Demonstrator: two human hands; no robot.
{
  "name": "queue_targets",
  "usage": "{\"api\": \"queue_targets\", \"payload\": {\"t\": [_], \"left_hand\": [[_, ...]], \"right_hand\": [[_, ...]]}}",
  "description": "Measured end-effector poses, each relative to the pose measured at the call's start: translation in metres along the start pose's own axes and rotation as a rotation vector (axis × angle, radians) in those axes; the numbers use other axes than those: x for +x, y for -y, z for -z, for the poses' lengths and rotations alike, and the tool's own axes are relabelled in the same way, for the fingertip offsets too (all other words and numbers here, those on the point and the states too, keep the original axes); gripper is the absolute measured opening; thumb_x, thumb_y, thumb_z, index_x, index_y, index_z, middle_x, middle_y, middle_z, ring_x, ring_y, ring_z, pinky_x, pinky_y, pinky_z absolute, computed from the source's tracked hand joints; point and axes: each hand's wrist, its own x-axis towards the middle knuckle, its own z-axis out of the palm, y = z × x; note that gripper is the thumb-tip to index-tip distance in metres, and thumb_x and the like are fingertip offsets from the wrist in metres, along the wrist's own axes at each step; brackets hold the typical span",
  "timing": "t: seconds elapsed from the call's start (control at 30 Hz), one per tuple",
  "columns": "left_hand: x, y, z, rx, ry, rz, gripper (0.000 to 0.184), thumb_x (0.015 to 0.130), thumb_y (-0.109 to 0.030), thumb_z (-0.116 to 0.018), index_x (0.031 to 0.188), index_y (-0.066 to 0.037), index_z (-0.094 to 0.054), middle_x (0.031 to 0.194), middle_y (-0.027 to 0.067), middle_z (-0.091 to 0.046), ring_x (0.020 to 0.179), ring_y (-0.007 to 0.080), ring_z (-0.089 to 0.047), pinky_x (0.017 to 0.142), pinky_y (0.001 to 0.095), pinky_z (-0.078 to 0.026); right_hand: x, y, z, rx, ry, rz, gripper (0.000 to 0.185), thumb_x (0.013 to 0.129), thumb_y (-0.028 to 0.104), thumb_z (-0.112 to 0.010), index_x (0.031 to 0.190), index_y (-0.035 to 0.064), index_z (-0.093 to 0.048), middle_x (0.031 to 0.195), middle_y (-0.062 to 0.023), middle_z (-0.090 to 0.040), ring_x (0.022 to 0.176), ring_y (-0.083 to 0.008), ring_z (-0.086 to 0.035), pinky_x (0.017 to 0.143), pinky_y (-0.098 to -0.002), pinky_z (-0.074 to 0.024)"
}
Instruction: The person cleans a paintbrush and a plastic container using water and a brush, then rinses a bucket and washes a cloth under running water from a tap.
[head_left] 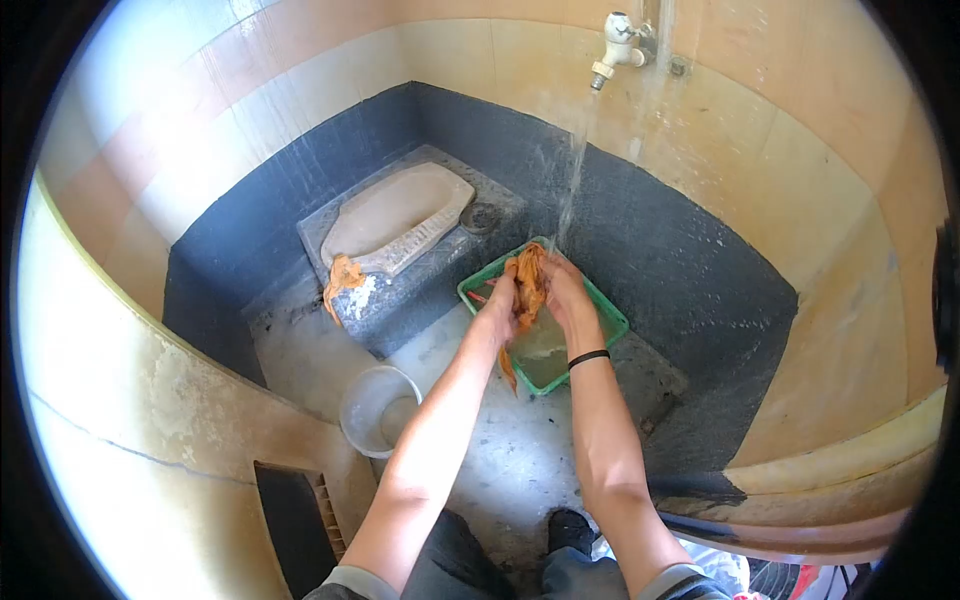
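A: Largest item?
B: Green tray (540, 388), water in it, directly beneath the fingers (556, 268). Next, pale bucket (350, 415), left of them and nearer the body.
A: State of the fingers?
B: Left hand (502, 302) and right hand (568, 287) both gripped orange cloth (530, 285), bunched between them over the tray; a loose tail hung below the left.
A: Handling?
B: Judged soft, limp, somewhat slippery, light but weighted by water; not fragile. Best hold: gathered middle, both sides, tail included.

A cloth (532, 290) is over the tub (588, 361), below the tap (621, 45). Left of the tub is the bucket (360, 420), with the toilet (392, 212) behind.
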Motion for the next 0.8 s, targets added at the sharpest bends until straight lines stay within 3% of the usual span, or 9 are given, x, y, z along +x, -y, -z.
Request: {"api": "queue_targets", "payload": {"t": [0.13, 0.2, 0.23, 0.33, 0.43, 0.57, 0.7, 0.77, 0.8], "left_hand": [[0.004, 0.003, 0.003, 0.329, 0.025, -0.323, 0.071, 0.1, -0.065, -0.027, 0.144, -0.013, -0.049, 0.143, 0.008, -0.056, 0.128, 0.0289, -0.051, 0.109, 0.0504, -0.036], [-0.015, -0.009, 0.005, 0.083, 0.215, -0.267, 0.06, 0.103, -0.054, -0.041, 0.141, -0.009, -0.051, 0.136, 0.0089, -0.06, 0.125, 0.0245, -0.055, 0.106, 0.0472, -0.042], [-0.015, -0.008, 0.004, 0.089, 0.217, -0.268, 0.06, 0.103, -0.054, -0.041, 0.141, -0.009, -0.051, 0.136, 0.0089, -0.06, 0.125, 0.0245, -0.055, 0.106, 0.0472, -0.042], [-0.014, -0.006, 0.006, 0.237, 0.106, -0.227, 0.044, 0.094, -0.024, -0.07, 0.13, -0.002, -0.057, 0.124, 0.0108, -0.066, 0.108, 0.0213, -0.066, 0.094, 0.0342, -0.054], [-0.017, -0.003, 0.02, 0.199, 0.101, -0.338, 0.036, 0.097, -0.023, -0.066, 0.126, -0.002, -0.059, 0.122, 0.0103, -0.067, 0.108, 0.0228, -0.067, 0.092, 0.0354, -0.056], [-0.016, -0.012, 0.058, -0.243, 0.083, -0.361, 0.033, 0.1, -0.013, -0.058, 0.131, -0.003, -0.053, 0.123, 0.0117, -0.066, 0.111, 0.024, -0.066, 0.096, 0.0395, -0.055], [-0.011, -0.029, 0.058, -0.133, -0.124, -0.524, 0.025, 0.102, -0.014, -0.053, 0.124, -0.001, -0.054, 0.123, 0.0122, -0.064, 0.112, 0.0271, -0.065, 0.098, 0.0426, -0.054], [-0.012, -0.027, 0.052, -0.231, -0.142, -0.456, 0.027, 0.103, -0.019, -0.053, 0.123, -0.003, -0.055, 0.123, 0.0119, -0.065, 0.112, 0.0265, -0.065, 0.098, 0.0428, -0.054], [-0.011, -0.025, 0.045, -0.331, -0.154, -0.387, 0.029, 0.103, -0.025, -0.053, 0.122, -0.004, -0.056, 0.123, 0.0115, -0.065, 0.111, 0.0259, -0.064, 0.097, 0.0429, -0.053]], "right_hand": [[0.006, 0.008, 0.004, -0.222, 0.006, 0.069, 0.025, 0.104, 0.018, -0.053, 0.116, -0.002, -0.062, 0.109, -0.012, -0.068, 0.095, -0.022, -0.067, 0.082, -0.0354, -0.0549], [0.008, 0.006, 0.007, -0.474, -0.109, 0.125, 0.025, 0.103, 0.018, -0.054, 0.116, -0.002, -0.062, 0.109, -0.0136, -0.069, 0.096, -0.0241, -0.068, 0.082, -0.0373, -0.0545], [0.01, 0.007, 0.008, -0.726, -0.222, 0.184, 0.025, 0.102, 0.018, -0.055, 0.115, -0.002, -0.062, 0.109, -0.0151, -0.069, 0.097, -0.0262, -0.068, 0.083, -0.0391, -0.054], [0.008, 0.013, 0.013, -1.092, -0.301, 0.351, 0.024, 0.099, 0.018, -0.06, 0.113, 0.0001, -0.065, 0.109, -0.0169, -0.07, 0.098, -0.0304, -0.069, 0.085, -0.042, -0.0531], [0.006, 0.026, 0.025, -1.113, -0.378, 0.467, 0.021, 0.096, 0.021, -0.063, 0.108, 0.004, -0.069, 0.105, -0.0174, -0.071, 0.101, -0.0366, -0.067, 0.087, -0.0449, -0.052], [-0.002, 0.046, 0.054, -1.12, -0.524, 0.436, 0.021, 0.096, 0.022, -0.064, 0.11, 0.0064, -0.07, 0.106, -0.017, -0.071, 0.103, -0.0358, -0.067, 0.087, -0.0461, -0.0525], [-0.006, 0.034, 0.063, -0.739, -0.638, 0.134, 0.029, 0.101, 0.026, -0.059, 0.118, 0.0042, -0.067, 0.122, -0.0166, -0.066, 0.107, -0.0346, -0.065, 0.092, -0.0493, -0.0518], [-0.002, 0.032, 0.056, 0.11, -0.625, -0.138, 0.038, 0.102, 0.027, -0.057, 0.129, 0.0, -0.058, 0.127, -0.0166, -0.061, 0.112, -0.0313, -0.062, 0.096, -0.0465, -0.0508], [-0.006, 0.033, 0.049, 0.11, -0.623, -0.139, 0.038, 0.102, 0.027, -0.057, 0.129, 0.0, -0.058, 0.127, -0.0166, -0.061, 0.112, -0.0313, -0.062, 0.096, -0.0465, -0.0508]]}}
